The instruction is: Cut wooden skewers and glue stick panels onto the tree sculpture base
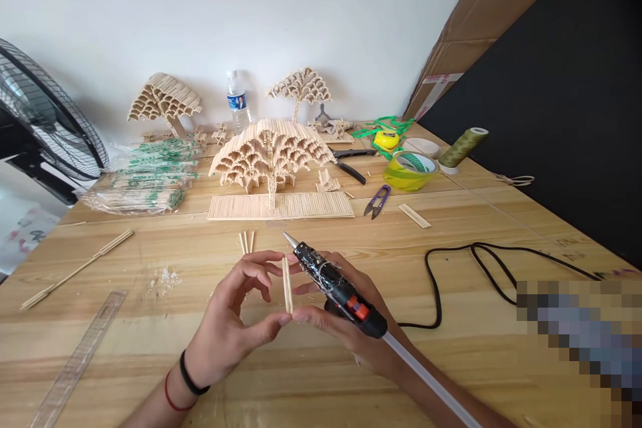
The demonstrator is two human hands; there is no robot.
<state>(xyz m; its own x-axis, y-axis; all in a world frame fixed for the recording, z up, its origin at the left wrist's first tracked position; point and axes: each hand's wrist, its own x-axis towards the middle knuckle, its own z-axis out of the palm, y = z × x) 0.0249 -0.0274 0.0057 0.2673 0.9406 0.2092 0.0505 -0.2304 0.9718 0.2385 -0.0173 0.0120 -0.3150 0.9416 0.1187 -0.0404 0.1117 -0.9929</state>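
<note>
Between the fingertips of my left hand (228, 307) is a small piece of short wooden sticks (287, 285) set side by side, held by its two ends. My right hand (351, 307) touches the same piece with its thumb and fingertips. It also holds a black glue gun (334, 281), whose nozzle points up and left past the sticks. A clear glue stick (426, 378) juts from the gun's back. Just beyond my left fingers lie several loose short sticks (245, 241). A tree-shaped stick model (272, 160) on a slatted base stands farther back.
A clear ruler (83, 354) and joined sticks (75, 271) lie at left, near a fan (45, 107) and bagged sticks (145, 177). Purple snips (377, 200), yellow tape (408, 174) and a thread spool (464, 148) sit back right. A black cord (434, 281) curves across the right.
</note>
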